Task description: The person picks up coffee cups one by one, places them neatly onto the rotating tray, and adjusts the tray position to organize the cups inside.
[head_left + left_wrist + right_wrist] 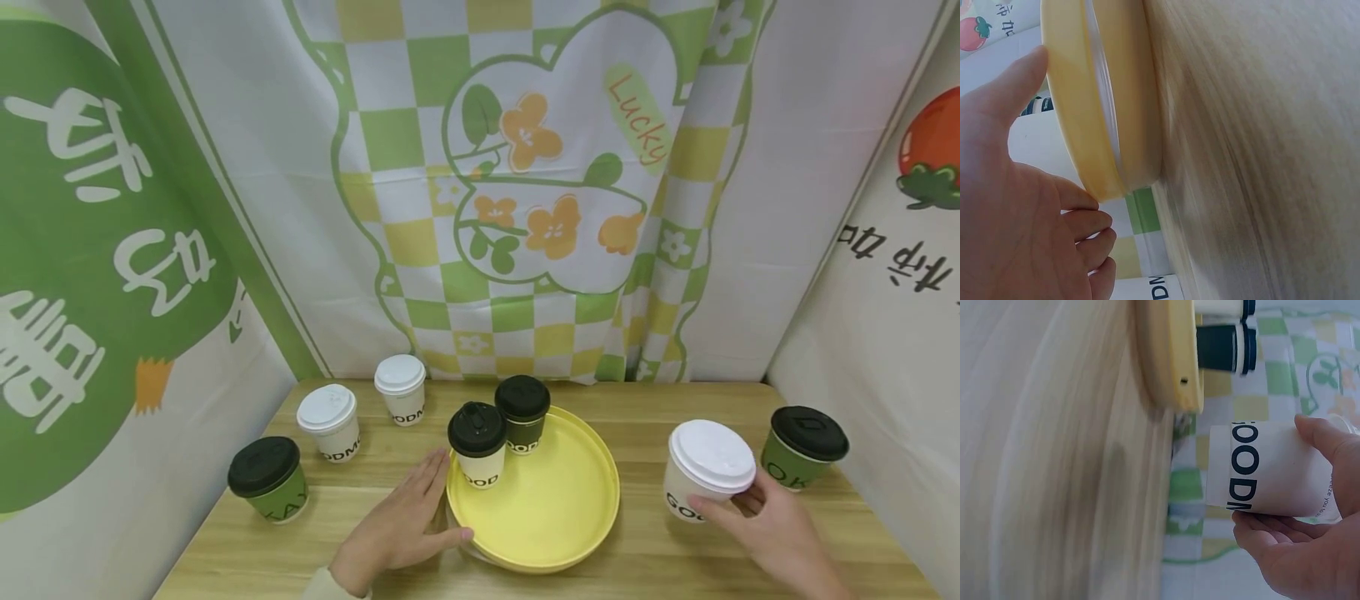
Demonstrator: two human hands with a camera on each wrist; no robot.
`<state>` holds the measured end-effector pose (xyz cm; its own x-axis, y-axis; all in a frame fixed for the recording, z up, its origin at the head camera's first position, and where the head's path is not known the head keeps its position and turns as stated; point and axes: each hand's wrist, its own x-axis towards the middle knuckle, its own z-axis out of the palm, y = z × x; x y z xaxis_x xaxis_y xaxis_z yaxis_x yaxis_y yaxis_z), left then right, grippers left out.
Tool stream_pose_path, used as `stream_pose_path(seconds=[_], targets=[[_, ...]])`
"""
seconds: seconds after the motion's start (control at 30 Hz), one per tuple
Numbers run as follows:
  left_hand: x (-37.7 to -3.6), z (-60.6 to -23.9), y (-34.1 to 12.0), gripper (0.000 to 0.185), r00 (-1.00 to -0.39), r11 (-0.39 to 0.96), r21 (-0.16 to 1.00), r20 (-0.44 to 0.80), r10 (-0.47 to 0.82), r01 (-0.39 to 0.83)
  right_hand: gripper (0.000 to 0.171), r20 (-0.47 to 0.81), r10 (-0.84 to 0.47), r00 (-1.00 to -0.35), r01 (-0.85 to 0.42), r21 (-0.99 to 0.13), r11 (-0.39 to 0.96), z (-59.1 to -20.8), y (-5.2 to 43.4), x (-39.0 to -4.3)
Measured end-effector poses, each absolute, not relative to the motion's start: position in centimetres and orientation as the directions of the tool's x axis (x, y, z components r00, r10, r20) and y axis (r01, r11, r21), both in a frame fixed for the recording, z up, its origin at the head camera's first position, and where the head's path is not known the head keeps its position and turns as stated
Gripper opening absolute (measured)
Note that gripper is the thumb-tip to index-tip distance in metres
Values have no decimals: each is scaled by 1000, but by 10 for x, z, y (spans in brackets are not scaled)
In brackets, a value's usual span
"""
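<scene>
From my remote station I see the left hand [1029,206] touching the yellow round tray [1072,100], thumb [1030,70] on its rim, forefinger [1075,194] at its edge. Beyond the wood-grain tabletop [1260,137] I make out checked cloth [1143,209], a cropped white cup [1138,290] lettered "DM" and a tomato print [972,34].

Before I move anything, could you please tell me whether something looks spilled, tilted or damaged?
Nothing stands out: the black-lidded white cup and the dark cup stand upright on the yellow tray, the white-lidded cup in the right hand looks intact, and no spill shows on the table.
</scene>
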<state>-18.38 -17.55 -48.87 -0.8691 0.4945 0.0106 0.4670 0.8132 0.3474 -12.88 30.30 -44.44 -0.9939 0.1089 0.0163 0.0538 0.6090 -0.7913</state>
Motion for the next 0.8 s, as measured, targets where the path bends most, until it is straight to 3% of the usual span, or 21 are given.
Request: stream_pose_path(seconds=[0.43, 0.57, 0.8], targets=[[-183, -487, -175, 111, -873, 816, 355, 1, 487, 456, 77, 169, -161, -972, -220, -895, 387, -437, 203, -147], [-183, -487, -175, 111, -875, 818, 355, 2, 484, 453, 76, 171, -274, -946, -255, -916, 309, -445, 179, -155], [-182, -486, -174, 111, -877, 820, 350, 8, 481, 453, 74, 134, -362, -923, -248, -924, 291, -464, 144, -164]])
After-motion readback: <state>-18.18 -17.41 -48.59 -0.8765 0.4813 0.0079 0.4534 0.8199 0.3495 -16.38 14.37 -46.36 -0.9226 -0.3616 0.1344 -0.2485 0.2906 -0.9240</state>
